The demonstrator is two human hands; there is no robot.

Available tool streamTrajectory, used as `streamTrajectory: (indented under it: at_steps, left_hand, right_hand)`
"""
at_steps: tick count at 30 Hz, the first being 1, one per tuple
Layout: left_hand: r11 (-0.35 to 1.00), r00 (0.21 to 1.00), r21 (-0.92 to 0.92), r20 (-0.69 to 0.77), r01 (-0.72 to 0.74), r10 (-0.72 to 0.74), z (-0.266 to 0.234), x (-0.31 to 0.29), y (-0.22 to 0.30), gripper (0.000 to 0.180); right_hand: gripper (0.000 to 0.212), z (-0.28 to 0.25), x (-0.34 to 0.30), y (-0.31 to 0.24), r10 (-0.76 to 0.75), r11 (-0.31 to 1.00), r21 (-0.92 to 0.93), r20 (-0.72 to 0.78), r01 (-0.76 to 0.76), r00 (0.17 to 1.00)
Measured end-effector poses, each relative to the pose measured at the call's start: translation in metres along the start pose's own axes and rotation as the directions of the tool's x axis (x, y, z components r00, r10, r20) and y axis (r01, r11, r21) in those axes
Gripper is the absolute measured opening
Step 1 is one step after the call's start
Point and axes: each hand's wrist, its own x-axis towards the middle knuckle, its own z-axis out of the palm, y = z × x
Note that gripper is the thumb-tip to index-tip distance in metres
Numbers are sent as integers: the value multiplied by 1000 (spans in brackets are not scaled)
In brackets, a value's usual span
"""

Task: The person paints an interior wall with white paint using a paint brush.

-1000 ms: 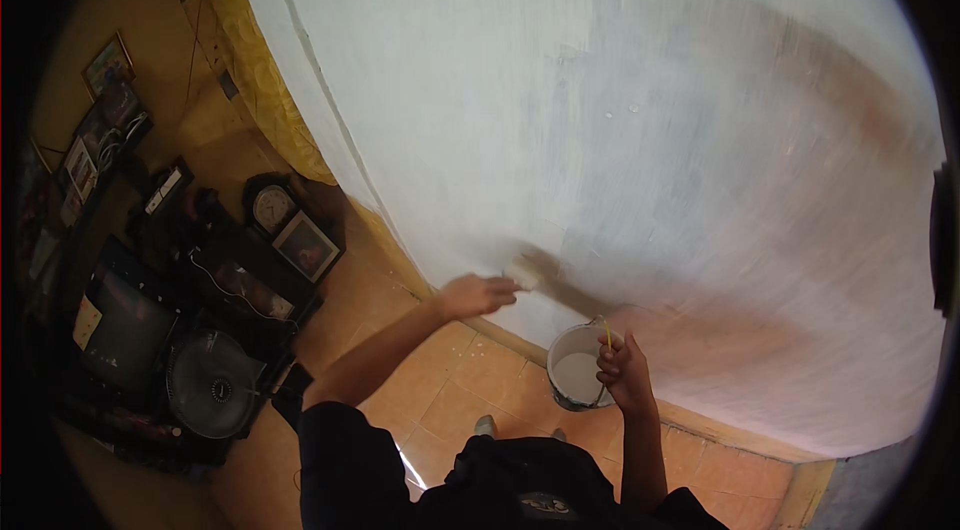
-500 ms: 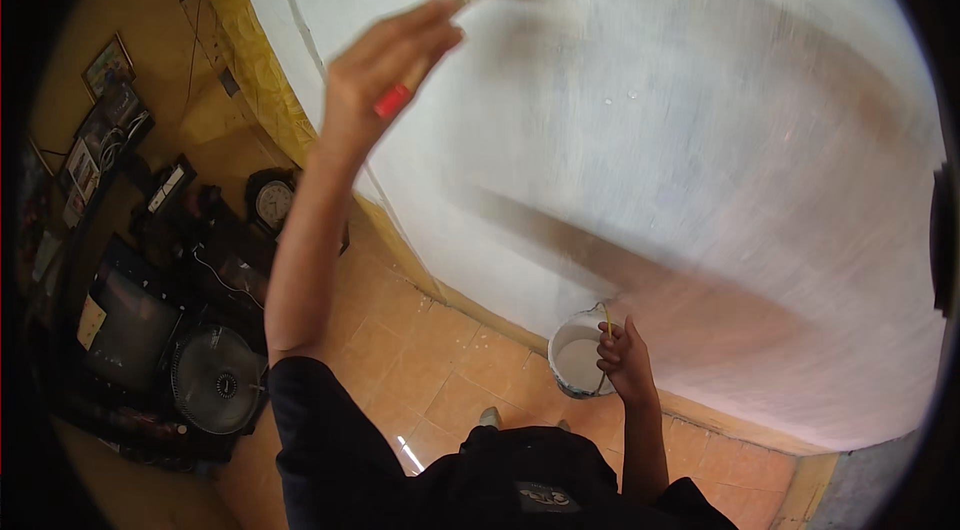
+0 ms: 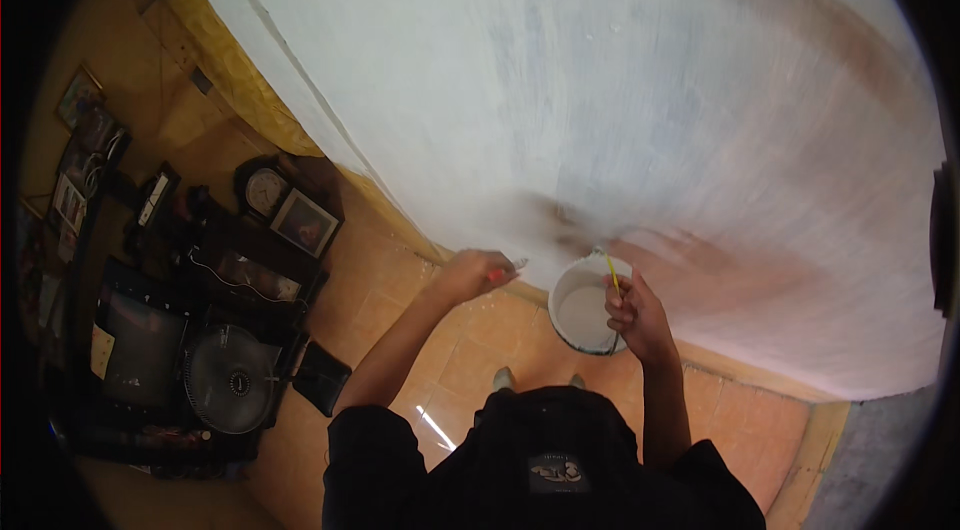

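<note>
My left hand [image 3: 468,276] is closed round a paintbrush [image 3: 497,274] whose handle end is red. It is now low, left of the bucket and in front of the white-painted wall [image 3: 420,80]. Most of the brush is hidden by the hand, and its bristles are hard to make out. My right hand [image 3: 642,318] grips the thin wire handle of a white bucket [image 3: 553,304], beside a yellow piece on that handle. Pale paint [image 3: 585,312] lies inside the bucket, which hangs close to the foot of the wall.
A standing fan [image 3: 232,378], a screen, a clock [image 3: 265,192] and a framed picture [image 3: 304,222] crowd the left side. Yellow cloth [image 3: 235,80] hangs beyond the wall's left edge. Orange tiles [image 3: 440,370] cover the floor, with a few white spots near the wall.
My left hand has come down from high on the wall with the brush, to beside the bucket. The bucket and my right hand have shifted slightly up in view.
</note>
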Motion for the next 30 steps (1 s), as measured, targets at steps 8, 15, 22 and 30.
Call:
streamTrajectory:
  at_steps: [8,15,22,30]
  left_hand:
    - [869,865,-415,-293,269,-407,-58,28,89,25]
    - [926,949,-329,-183,187,-257,10,53,104,23]
    - [965,982,-207,-59,162,-177,54,71,100,29]
    - [962,985,-222,-31,157,-168,66,75,96,16]
  right_hand:
    - [49,18,-8,-17,-30,993,-112,90,40,996]
    - [54,24,-13,-19,-3,994,-111,102,14,995]
    - [57,32,-18,-26,-11,994,-110,152,28,988]
    - [58,36,-22,-27,-32,994,-102,163,49,986]
